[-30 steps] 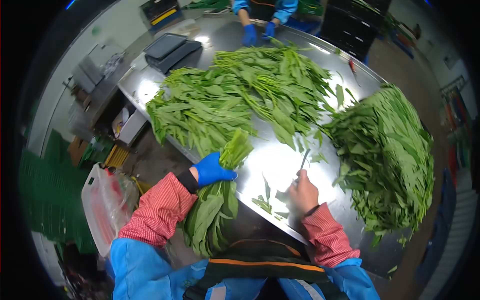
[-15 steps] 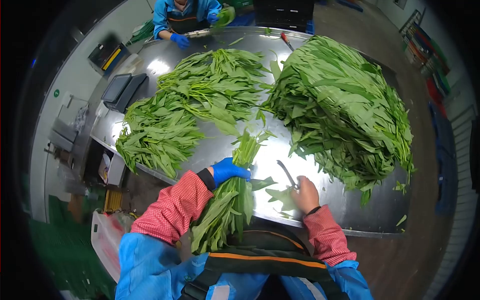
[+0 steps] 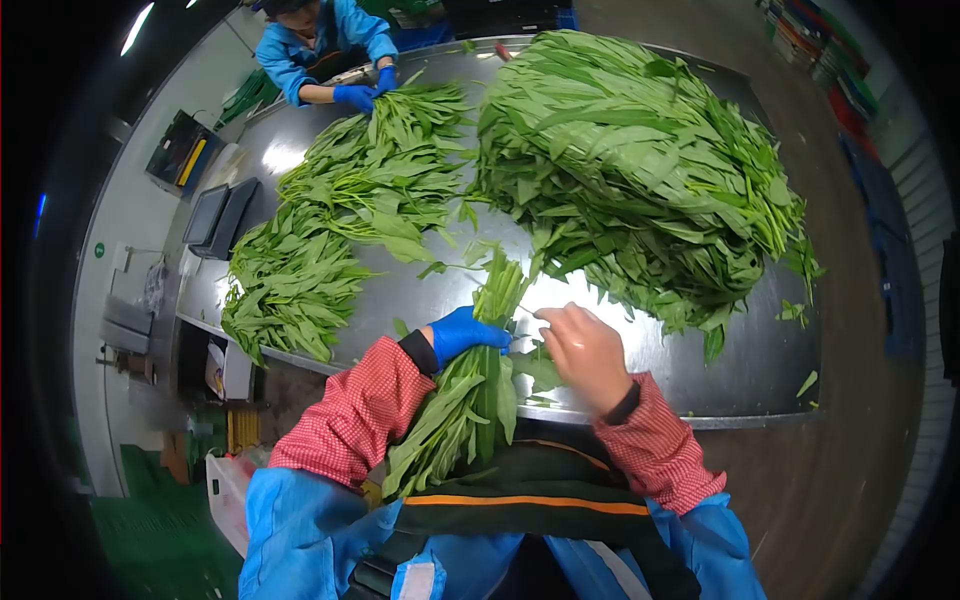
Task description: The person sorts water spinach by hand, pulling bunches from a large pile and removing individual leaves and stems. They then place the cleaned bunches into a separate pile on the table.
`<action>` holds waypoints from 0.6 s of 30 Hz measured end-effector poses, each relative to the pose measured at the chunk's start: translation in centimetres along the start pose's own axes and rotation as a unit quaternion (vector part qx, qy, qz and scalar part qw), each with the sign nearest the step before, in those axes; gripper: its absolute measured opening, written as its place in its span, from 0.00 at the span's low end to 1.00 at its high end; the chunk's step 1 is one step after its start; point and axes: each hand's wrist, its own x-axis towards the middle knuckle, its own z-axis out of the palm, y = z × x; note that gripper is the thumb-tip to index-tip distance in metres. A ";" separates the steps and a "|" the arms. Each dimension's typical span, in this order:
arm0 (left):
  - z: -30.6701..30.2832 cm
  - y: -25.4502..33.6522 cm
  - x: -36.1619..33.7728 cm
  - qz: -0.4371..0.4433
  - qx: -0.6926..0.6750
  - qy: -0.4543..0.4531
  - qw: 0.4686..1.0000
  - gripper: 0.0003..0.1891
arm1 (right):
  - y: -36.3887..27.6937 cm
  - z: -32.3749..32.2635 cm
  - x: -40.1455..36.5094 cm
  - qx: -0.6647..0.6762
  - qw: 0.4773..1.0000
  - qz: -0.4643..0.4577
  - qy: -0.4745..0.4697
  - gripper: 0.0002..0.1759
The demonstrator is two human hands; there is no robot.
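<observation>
My left hand, in a blue glove, is wrapped around a bunch of water spinach near the table's front edge. Its cut stems point away from me, and the leaves hang toward my apron. Just right of those stems is my bare right hand, fingers curled. A thin sliver of the knife shows at the fingertips; the rest is hidden by the hand. A loose leaf lies beneath, between both hands.
A large heap of greens covers the right of the metal table. Smaller piles lie at left, beside a scale. Across the table, a co-worker's gloved hands touch greens. A red handle sticks out behind the heap.
My right hand has moved up and left with the knife, to the stems. My left hand keeps its hold. The co-worker's hands have come together over the far pile. The view has shifted.
</observation>
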 end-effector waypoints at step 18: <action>0.5 4.9 0.3 0.280 0.343 0.097 0.891 0.27 | 8.9 1.0 -3.0 -0.064 0.995 0.082 -0.006 0.15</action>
